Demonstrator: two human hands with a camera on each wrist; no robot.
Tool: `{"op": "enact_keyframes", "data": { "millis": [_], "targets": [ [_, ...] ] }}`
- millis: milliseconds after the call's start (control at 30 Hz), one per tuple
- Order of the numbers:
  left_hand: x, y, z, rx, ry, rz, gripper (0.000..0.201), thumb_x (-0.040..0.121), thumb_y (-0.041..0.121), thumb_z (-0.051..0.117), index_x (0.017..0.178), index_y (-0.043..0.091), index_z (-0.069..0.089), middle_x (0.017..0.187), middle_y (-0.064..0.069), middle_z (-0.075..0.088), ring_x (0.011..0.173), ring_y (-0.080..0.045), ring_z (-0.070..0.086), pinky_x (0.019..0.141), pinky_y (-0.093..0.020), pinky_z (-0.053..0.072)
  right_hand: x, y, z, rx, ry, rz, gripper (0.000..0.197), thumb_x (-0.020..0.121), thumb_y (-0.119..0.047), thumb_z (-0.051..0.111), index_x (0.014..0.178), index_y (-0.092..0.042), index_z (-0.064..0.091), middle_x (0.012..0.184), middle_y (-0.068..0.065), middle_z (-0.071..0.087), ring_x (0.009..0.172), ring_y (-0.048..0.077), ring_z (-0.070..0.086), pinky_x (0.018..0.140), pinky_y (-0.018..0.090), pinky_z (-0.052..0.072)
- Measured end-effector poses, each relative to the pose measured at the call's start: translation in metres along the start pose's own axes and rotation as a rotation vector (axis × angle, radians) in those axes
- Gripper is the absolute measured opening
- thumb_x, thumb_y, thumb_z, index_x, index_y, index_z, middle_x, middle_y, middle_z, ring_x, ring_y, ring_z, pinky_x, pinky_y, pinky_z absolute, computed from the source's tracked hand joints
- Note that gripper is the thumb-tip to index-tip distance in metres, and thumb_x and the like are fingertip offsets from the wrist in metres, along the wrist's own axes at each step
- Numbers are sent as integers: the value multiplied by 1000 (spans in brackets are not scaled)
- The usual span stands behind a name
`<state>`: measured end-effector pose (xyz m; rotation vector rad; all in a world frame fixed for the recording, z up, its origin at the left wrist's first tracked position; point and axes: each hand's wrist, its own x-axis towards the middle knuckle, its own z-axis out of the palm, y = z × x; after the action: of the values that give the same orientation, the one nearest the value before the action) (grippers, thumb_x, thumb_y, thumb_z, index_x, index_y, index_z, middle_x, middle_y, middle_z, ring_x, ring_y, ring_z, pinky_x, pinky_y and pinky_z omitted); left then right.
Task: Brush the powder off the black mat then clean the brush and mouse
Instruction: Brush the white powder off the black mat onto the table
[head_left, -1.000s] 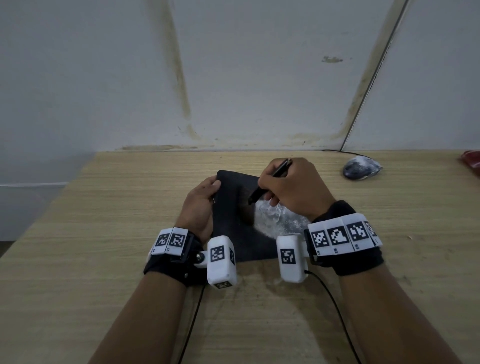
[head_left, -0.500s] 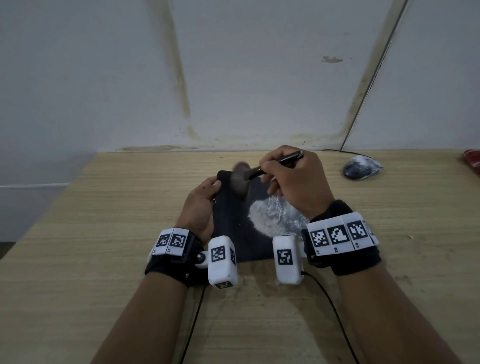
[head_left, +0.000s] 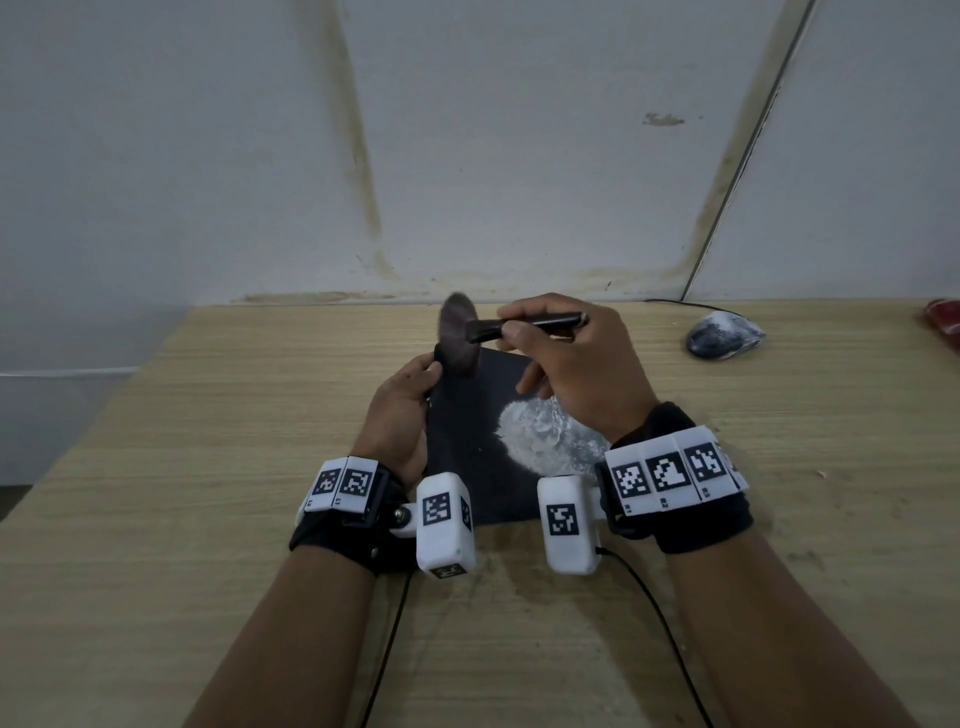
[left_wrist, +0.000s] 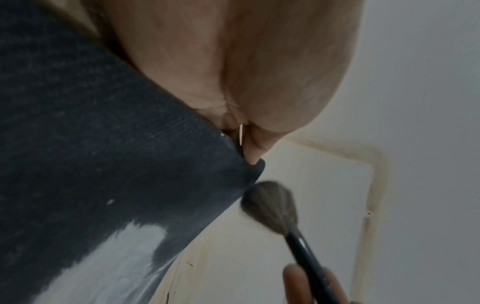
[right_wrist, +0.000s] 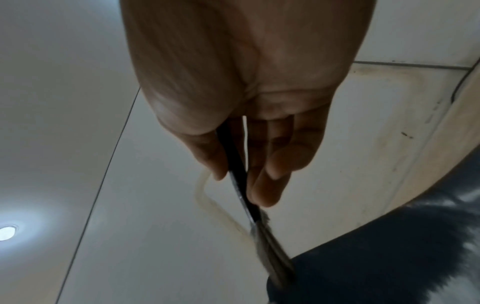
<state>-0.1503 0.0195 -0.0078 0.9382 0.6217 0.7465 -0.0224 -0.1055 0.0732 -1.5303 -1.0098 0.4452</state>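
Note:
A black mat (head_left: 467, 431) lies on the wooden table with a patch of white powder (head_left: 545, 436) on its right half. My left hand (head_left: 402, 410) grips the mat's left edge, thumb near the far left corner (left_wrist: 249, 164). My right hand (head_left: 566, 358) pinches the black handle of a fluffy brush (head_left: 460, 332), held level above the mat's far edge with the bristles pointing left. In the left wrist view the brush head (left_wrist: 270, 203) hangs just off the mat corner. The right wrist view shows fingers (right_wrist: 262, 185) around the handle (right_wrist: 237, 164). A powder-dusted mouse (head_left: 722, 335) sits at the far right.
The table (head_left: 208, 467) ends at a stained white wall (head_left: 467, 156) just beyond the mat. A red object (head_left: 943, 322) lies at the right edge. A black cable (head_left: 670, 301) runs from the mouse along the wall. Wrist camera cables trail toward me.
My right hand swept the brush from the powder patch up and away to the mat's far left corner, lifting it off the surface. The left hand kept its hold.

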Motion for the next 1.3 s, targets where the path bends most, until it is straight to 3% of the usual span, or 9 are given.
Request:
{"op": "enact_keyframes", "data": {
  "millis": [133,267,500,600,733,833,1033,1167,1300],
  "targets": [
    [1,1,3,-16,1,2,27,100,10,44,118,2,63,107,-22,69,98,-34,65,97,-50,48,1,6,-1,-162,25,75,10,92,-21,68,98,-21,76,92,-2,76,50,8,67,48,15,47],
    [-1,2,4,-2,-16,3,25,100,11,44,115,4,62,95,-15,71,84,-27,68,85,-41,54,2,5,-9,-156,150,74,11,92,-23,68,99,-21,76,87,-4,76,49,13,67,48,18,49],
    [-3,3,10,-55,-10,-69,27,100,21,45,106,8,68,103,-17,69,97,-34,61,99,-49,44,-3,-1,-4,-57,10,12,15,93,-23,68,106,-22,76,93,-4,78,52,23,70,48,18,48],
    [-2,3,13,-102,9,-166,40,100,33,47,121,5,66,124,-19,67,116,-37,61,109,-49,41,-5,1,-7,-107,-25,25,15,93,-24,68,106,-22,77,94,-6,77,53,19,70,50,17,49],
    [1,5,20,-64,33,-150,40,100,33,47,117,1,66,121,-22,65,114,-38,61,101,-47,47,-7,2,-15,-197,-164,70,10,91,-17,69,91,-15,79,73,1,76,59,22,71,50,17,49],
    [-1,4,30,-72,3,-183,40,99,34,48,115,3,67,119,-20,67,112,-37,62,106,-48,45,-6,3,-25,-151,-110,101,13,89,-14,67,82,-10,77,63,7,73,54,18,67,51,22,48],
    [-3,1,45,-89,-40,-218,42,101,33,44,120,2,65,115,-21,70,106,-35,65,99,-45,47,-10,4,-29,-116,-23,21,12,92,-21,69,100,-17,78,84,-3,77,50,16,68,48,16,48],
    [1,-5,54,6,-46,-180,51,101,31,44,130,-8,56,119,-25,62,106,-36,60,99,-49,46,-13,8,-36,-199,-159,90,11,91,-14,68,88,-10,79,72,5,75,51,8,64,47,13,45],
    [10,-12,68,36,-47,-181,47,100,32,46,125,-5,61,115,-22,65,104,-35,62,94,-45,48,-9,10,-57,-62,-26,100,13,91,-11,66,87,-5,77,66,10,73,50,14,63,46,15,45]
  ]
}}
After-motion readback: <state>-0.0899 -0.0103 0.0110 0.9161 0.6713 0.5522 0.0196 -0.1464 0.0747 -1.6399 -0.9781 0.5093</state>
